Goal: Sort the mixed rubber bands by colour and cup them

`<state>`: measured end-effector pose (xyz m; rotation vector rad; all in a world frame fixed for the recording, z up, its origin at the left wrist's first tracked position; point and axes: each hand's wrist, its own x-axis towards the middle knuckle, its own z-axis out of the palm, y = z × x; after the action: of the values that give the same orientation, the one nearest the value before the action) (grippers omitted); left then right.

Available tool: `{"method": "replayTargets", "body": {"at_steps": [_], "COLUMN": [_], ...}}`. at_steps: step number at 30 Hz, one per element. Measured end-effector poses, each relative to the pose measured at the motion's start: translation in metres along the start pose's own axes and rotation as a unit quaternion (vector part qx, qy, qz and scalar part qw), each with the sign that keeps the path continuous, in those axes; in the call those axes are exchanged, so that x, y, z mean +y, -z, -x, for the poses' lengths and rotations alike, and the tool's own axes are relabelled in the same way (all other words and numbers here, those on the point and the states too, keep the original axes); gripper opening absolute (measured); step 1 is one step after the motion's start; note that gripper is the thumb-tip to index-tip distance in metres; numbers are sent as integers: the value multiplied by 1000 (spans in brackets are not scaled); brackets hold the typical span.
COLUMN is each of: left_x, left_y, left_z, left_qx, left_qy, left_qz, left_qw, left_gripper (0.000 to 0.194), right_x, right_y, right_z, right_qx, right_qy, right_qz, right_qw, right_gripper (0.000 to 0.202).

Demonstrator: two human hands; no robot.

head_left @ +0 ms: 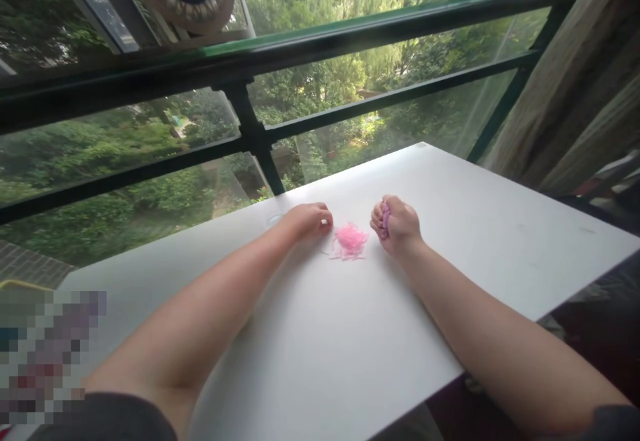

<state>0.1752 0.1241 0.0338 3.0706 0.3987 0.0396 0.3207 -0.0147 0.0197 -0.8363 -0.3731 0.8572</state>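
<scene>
A small loose heap of pink shreds [351,239] lies on the white table, with several stray strands along its near edge. At the heap's left side, my left hand [311,219] rests low over the tabletop with its fingers curled in a pinch. Whatever may be between those fingertips is too small to make out. Just right of the heap, my right hand [397,224] is closed in a fist around a soft purple lump [385,219]. Part of the lump bulges out between the fingers; the rest is hidden in the palm.
The white table [320,354] reaches to a green metal railing [320,34] with glass panes and trees beyond. A clear, small round item [275,218] sits near the far edge, behind my left wrist. A grey-brown curtain [565,87] hangs at the right. The lower left corner is pixelated.
</scene>
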Motion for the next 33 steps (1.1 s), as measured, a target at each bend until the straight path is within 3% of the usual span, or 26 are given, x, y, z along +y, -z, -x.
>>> {"method": "replayTargets", "body": {"at_steps": [4, 8, 15, 23, 30, 33], "left_x": [4, 8, 21, 37, 51, 59], "left_y": [4, 12, 11, 10, 7, 5], "left_z": [1, 18, 42, 39, 47, 46], "left_qx": [7, 4, -42, -38, -20, -33], "left_qy": [-19, -11, -70, 3, 64, 100], "left_qz": [-29, 2, 29, 0, 108, 105], "left_qw": [999, 1000, 996, 999, 992, 989], "left_gripper": [18, 15, 13, 20, 16, 15], "right_x": [-3, -4, -5, -4, -6, -8], "right_y": [2, 2, 0, 3, 0, -1], "right_z": [1, 3, 8, 7, 11, 13], "right_qx": [-1, -1, -27, -10, -5, -1], "right_qy": [12, 15, 16, 21, 20, 20], "right_qz": [10, 16, 26, 40, 57, 57], "right_qw": [1000, 1000, 999, 999, 998, 998], "right_gripper": [30, 30, 30, 31, 31, 29]}}
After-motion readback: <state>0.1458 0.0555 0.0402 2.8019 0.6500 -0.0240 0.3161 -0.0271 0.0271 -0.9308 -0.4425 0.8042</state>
